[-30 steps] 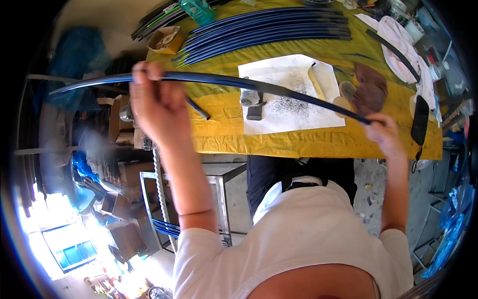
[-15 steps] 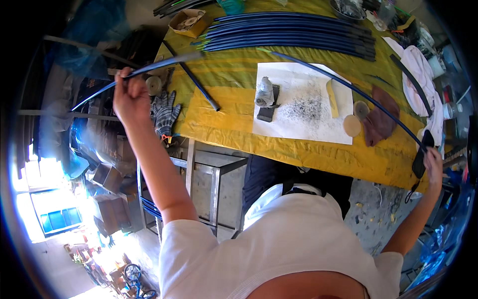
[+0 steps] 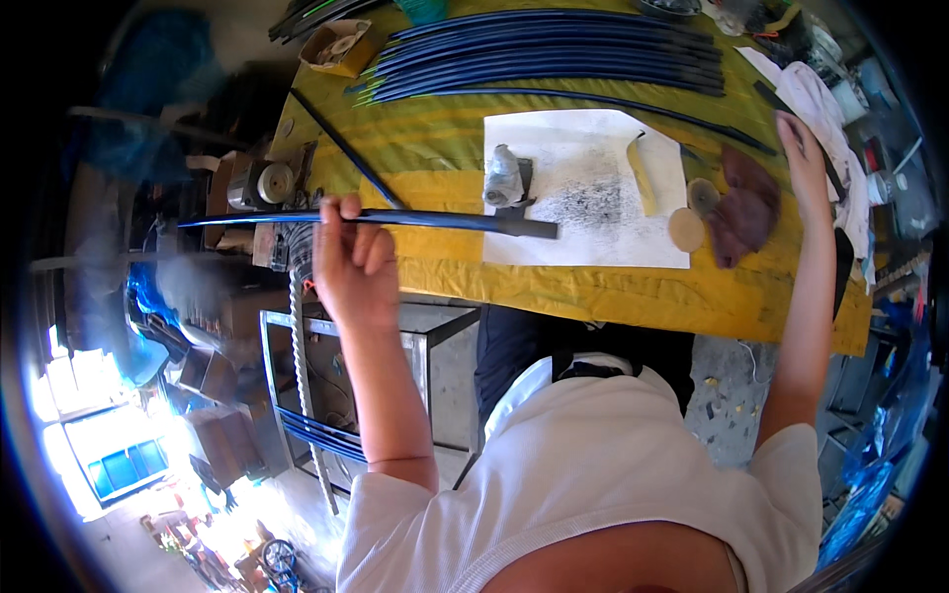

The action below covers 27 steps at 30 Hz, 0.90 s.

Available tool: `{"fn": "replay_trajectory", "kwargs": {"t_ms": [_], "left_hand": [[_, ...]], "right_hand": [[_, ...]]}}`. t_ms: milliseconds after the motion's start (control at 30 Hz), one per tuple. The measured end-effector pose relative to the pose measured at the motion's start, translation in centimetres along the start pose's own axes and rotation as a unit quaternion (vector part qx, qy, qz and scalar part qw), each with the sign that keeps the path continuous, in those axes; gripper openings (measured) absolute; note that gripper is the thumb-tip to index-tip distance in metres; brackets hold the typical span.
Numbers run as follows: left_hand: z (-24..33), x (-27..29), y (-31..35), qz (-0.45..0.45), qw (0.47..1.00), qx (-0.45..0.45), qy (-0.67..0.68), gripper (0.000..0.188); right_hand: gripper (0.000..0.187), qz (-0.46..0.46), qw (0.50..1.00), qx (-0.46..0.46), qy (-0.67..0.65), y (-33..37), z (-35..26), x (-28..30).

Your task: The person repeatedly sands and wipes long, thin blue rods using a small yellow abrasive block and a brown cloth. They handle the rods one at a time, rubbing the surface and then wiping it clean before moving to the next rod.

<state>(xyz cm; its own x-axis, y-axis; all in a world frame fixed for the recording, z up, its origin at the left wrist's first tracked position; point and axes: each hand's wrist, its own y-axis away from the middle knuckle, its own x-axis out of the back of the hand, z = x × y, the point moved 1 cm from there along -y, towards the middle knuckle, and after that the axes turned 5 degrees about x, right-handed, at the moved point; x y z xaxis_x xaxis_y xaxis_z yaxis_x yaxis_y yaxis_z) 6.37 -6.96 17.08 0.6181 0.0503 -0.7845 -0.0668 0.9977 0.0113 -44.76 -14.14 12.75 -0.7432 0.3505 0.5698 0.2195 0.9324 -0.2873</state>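
My left hand (image 3: 354, 262) is closed round a slender dark blue rod (image 3: 445, 219). The rod lies level above the table's near left part, its thicker dark end over the white paper. My right hand (image 3: 806, 163) is at the table's right side, beside a black strip (image 3: 769, 94) and a white cloth (image 3: 819, 109); its fingers are apart and hold nothing. A single blue rod (image 3: 682, 118) rests just in front of a row of similar rods (image 3: 554, 54), its dark end pointing toward my right hand.
On the paper (image 3: 593, 242) lie dark powder, a grey wrapped bundle (image 3: 502, 178) and a yellow strip (image 3: 641, 173). A round tan disc (image 3: 685, 229) and brown cloth (image 3: 741, 222) sit right of it. Another dark rod (image 3: 341, 143) lies left. A metal frame (image 3: 425, 341) stands below the table.
The rod from my right hand now lies in front of the row, and that hand has let go and moved farther away. My left hand has come nearer and right, levelling its rod.
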Motion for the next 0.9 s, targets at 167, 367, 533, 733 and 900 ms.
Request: {"fn": "replay_trajectory", "kwargs": {"t_ms": [167,367,533,733,900], "left_hand": [[-4.4,-2.8,1.7,0.056,0.994,0.03,-0.095,0.023],[-8.2,-3.6,1.5,0.007,0.99,0.134,-0.052,0.015],[-6.1,0.9,-0.2,0.06,0.989,0.135,-0.014,0.02],[-5.2,5.8,-2.0,0.117,0.986,0.116,-0.002,0.02],[-3.3,7.4,-3.6,0.125,0.986,0.112,0.004,0.016]], "right_hand": [[0.051,-0.2,0.909,0.128,-0.344,10.4,-13.4,-6.4],[0.014,-0.219,0.961,0.027,-0.165,14.4,-16.9,-9.7],[0.015,-0.202,0.969,0.009,-0.144,15.7,-14.1,-8.9],[0.019,-0.221,0.964,0.111,-0.097,14.4,-17.1,-12.1],[0.019,-0.218,0.965,0.104,-0.105,13.7,-19.0,-15.1]]}}
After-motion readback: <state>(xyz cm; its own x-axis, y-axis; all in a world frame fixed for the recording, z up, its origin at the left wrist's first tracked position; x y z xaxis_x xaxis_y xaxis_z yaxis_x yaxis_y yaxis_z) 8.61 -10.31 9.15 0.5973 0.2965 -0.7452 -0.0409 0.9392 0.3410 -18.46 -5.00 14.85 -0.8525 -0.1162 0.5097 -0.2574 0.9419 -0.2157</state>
